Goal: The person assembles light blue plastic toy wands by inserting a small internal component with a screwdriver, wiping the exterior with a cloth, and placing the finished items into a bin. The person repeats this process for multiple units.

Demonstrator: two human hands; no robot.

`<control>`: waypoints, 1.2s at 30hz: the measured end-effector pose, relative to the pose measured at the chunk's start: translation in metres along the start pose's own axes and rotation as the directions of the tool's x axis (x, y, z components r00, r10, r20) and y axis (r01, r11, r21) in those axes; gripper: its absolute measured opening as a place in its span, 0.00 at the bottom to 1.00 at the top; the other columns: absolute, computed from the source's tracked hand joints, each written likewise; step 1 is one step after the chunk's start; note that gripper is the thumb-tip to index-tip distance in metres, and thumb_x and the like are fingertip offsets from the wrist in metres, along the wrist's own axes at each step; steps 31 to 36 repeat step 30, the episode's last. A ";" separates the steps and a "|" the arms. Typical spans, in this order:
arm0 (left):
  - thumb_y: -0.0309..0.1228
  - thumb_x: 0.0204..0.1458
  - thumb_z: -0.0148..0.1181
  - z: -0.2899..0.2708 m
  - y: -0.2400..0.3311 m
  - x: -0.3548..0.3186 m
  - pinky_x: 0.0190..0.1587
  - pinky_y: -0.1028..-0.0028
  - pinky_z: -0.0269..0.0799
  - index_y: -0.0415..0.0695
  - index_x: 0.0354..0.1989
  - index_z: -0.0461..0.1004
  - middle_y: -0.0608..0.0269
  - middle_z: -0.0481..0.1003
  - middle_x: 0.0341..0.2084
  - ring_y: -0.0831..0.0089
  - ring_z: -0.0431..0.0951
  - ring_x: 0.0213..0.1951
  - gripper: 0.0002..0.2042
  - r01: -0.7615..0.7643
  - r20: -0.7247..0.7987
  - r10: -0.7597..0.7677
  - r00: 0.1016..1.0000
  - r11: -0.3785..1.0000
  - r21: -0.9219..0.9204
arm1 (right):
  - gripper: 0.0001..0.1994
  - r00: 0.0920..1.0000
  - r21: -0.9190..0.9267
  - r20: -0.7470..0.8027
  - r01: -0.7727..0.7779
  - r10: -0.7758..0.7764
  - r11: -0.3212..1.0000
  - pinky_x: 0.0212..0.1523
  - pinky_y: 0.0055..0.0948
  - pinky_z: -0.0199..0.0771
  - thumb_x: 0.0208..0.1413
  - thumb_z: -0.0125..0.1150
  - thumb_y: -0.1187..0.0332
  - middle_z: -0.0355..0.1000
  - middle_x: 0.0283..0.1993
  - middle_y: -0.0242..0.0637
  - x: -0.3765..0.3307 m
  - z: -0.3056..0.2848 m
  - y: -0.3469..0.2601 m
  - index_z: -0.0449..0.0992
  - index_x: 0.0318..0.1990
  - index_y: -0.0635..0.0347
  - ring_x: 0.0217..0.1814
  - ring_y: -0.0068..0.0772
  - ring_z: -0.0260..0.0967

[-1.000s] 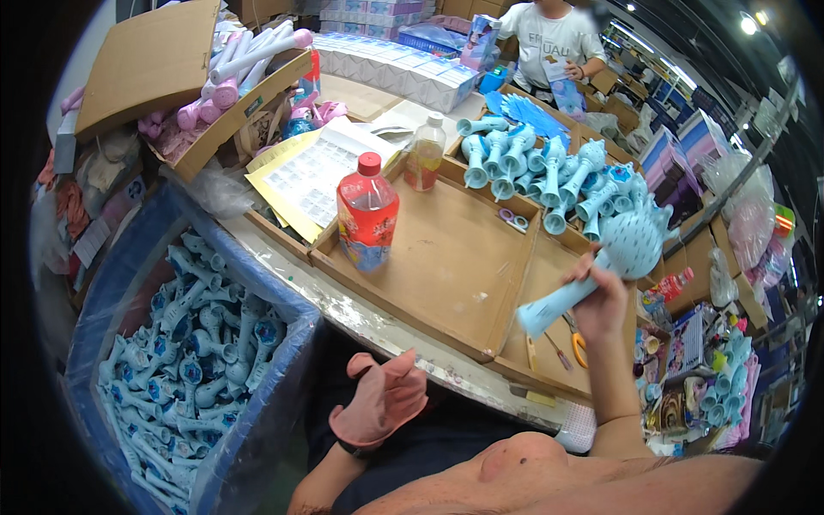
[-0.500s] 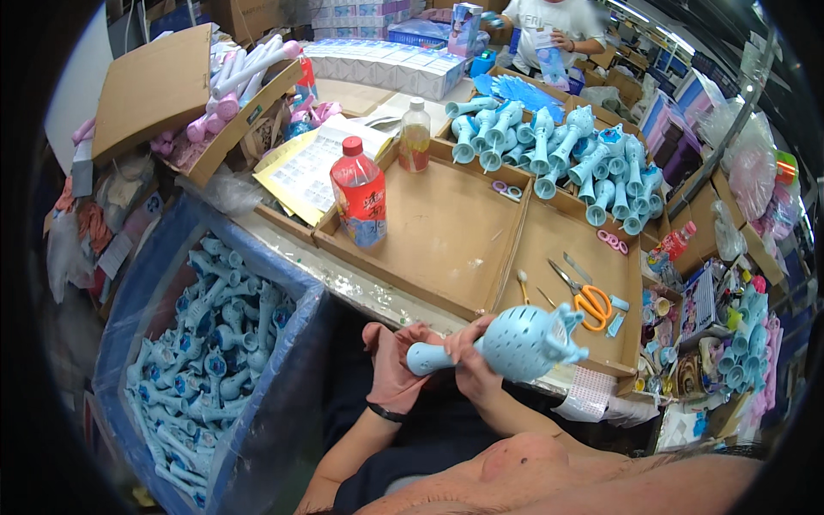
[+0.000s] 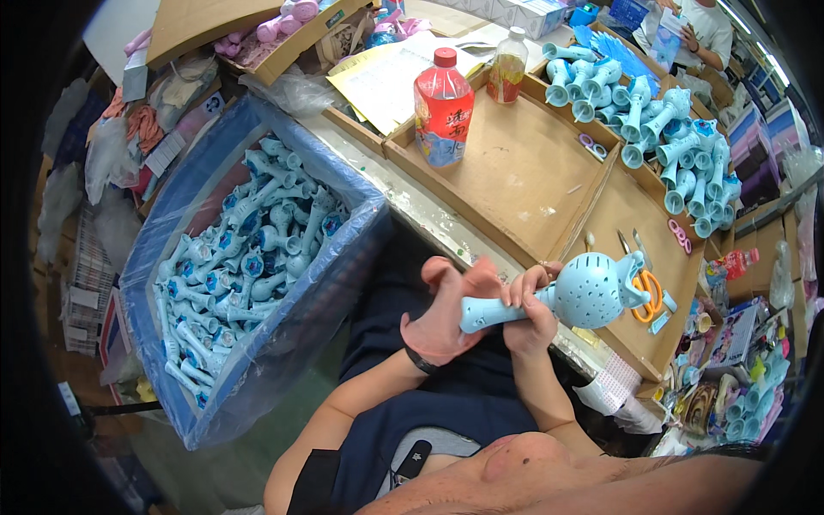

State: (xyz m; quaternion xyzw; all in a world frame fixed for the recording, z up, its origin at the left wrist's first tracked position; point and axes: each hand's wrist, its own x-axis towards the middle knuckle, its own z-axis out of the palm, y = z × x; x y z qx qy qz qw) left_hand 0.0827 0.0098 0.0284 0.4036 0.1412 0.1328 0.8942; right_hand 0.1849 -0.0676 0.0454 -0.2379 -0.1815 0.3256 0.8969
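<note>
My right hand point(image 3: 530, 313) is closed round the handle of a light-blue plastic toy point(image 3: 592, 290). The toy has a round head full of small slots, with a crown-like tip pointing right. Beside the handle's lower end, my left hand point(image 3: 448, 319) is open, thumb and fingers apart and slightly blurred. The handle's end overlaps the left palm in the view; whether they touch I cannot tell. To the left stands a blue plastic-lined bin point(image 3: 365, 202) heaped with similar light-blue toy pieces point(image 3: 249, 262).
Cardboard trays point(image 3: 515, 193) on the bench hold a red-labelled bottle point(image 3: 443, 112), a smaller bottle point(image 3: 508, 67) and orange-handled scissors point(image 3: 647, 296). More light-blue pieces point(image 3: 652, 120) are piled at the back right. Another person point(image 3: 699, 34) stands beyond, holding a box.
The view has swung, so the bin and bench sit further right in the picture. My left hand's fingers have spread beside the handle; the right hand keeps hold of the toy.
</note>
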 end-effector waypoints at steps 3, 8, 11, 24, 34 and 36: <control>0.34 0.57 0.53 0.006 0.002 -0.011 0.52 0.71 0.63 0.41 0.42 0.60 0.57 0.66 0.40 0.70 0.68 0.45 0.12 -0.109 -0.040 0.280 0.959 0.496 0.861 | 0.20 0.997 0.067 0.067 0.020 -0.024 0.998 0.30 0.29 0.66 0.54 0.57 0.77 0.62 0.29 0.35 -0.005 0.003 -0.003 0.62 0.54 0.55 0.24 0.26 0.60; 0.27 0.42 0.67 -0.006 0.004 -0.004 0.48 0.68 0.69 0.40 0.47 0.63 0.52 0.71 0.38 0.63 0.74 0.42 0.24 -0.169 0.068 0.168 0.984 0.723 0.670 | 0.12 0.940 0.039 0.342 -0.030 0.015 0.999 0.25 0.27 0.63 0.54 0.59 0.77 0.61 0.26 0.35 -0.004 -0.001 -0.007 0.64 0.43 0.58 0.21 0.26 0.58; 0.26 0.40 0.69 -0.014 0.003 -0.002 0.46 0.71 0.69 0.37 0.40 0.69 0.55 0.74 0.36 0.64 0.76 0.38 0.19 -0.498 0.392 0.331 0.858 0.351 0.793 | 0.12 0.916 -0.032 0.372 -0.148 0.149 0.989 0.24 0.28 0.64 0.56 0.60 0.73 0.61 0.26 0.35 0.007 -0.003 -0.007 0.64 0.43 0.59 0.21 0.25 0.60; 0.32 0.56 0.56 -0.013 0.000 -0.004 0.22 0.74 0.67 0.39 0.44 0.66 0.55 0.72 0.24 0.67 0.75 0.22 0.12 0.078 -0.017 -0.076 0.997 0.980 0.183 | 0.13 0.976 -0.038 0.195 -0.088 0.093 0.995 0.24 0.26 0.64 0.60 0.52 0.71 0.56 0.21 0.29 0.005 0.003 -0.002 0.61 0.51 0.54 0.18 0.22 0.55; 0.60 0.60 0.40 0.020 0.010 -0.009 0.09 0.74 0.62 0.36 0.48 0.62 0.55 0.71 0.16 0.69 0.67 0.08 0.32 0.091 -0.460 0.070 0.885 0.943 0.319 | 0.12 0.989 -0.065 -0.134 -0.064 0.055 0.996 0.24 0.24 0.64 0.64 0.53 0.62 0.56 0.21 0.28 -0.001 0.003 0.012 0.63 0.51 0.52 0.18 0.21 0.55; 0.60 0.60 0.40 0.020 0.010 -0.009 0.09 0.74 0.62 0.36 0.48 0.62 0.55 0.71 0.16 0.69 0.67 0.08 0.32 0.091 -0.460 0.070 0.885 0.943 0.319 | 0.12 0.989 -0.065 -0.134 -0.064 0.055 0.996 0.24 0.24 0.64 0.64 0.53 0.62 0.56 0.21 0.28 -0.001 0.003 0.012 0.63 0.51 0.52 0.18 0.21 0.55</control>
